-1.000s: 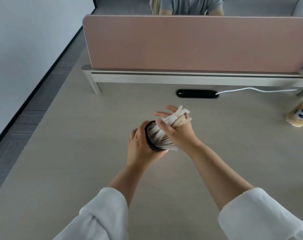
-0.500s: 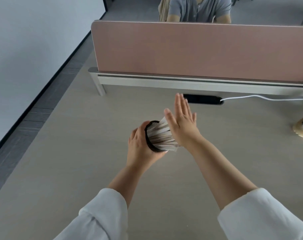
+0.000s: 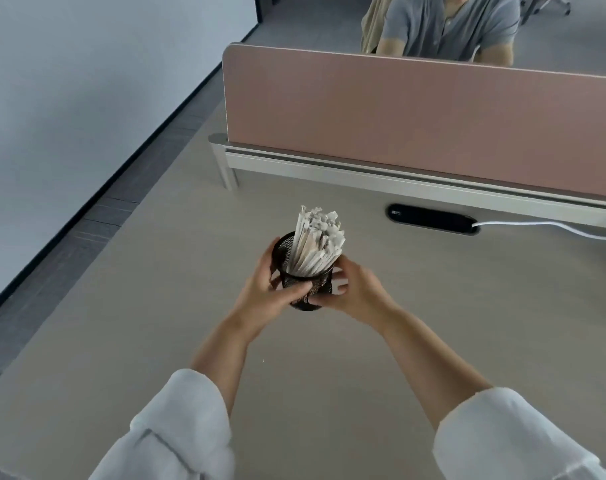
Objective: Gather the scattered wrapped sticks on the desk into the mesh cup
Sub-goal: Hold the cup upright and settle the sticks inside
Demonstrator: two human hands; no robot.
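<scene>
A black mesh cup [image 3: 306,282] stands nearly upright in the middle of the beige desk [image 3: 121,323]. A bundle of white paper-wrapped sticks [image 3: 317,242] fills it and fans out above the rim, leaning slightly right. My left hand [image 3: 265,292] wraps the cup's left side, thumb across its front. On the right, my right hand [image 3: 352,289] holds the cup's other side, with fingers curled round the lower wall. I see no loose sticks on the desk.
A pink divider panel [image 3: 416,116] on a metal rail closes the desk's far side. A black cable port [image 3: 433,223] with a white cable [image 3: 551,228] lies behind the cup to the right. A person in grey [image 3: 447,29] sits beyond the divider. The desk's left edge borders dark floor.
The cup was tilted on its side with my right palm pressing the stick ends in. Now it is upright, and my right hand has dropped to grip its side.
</scene>
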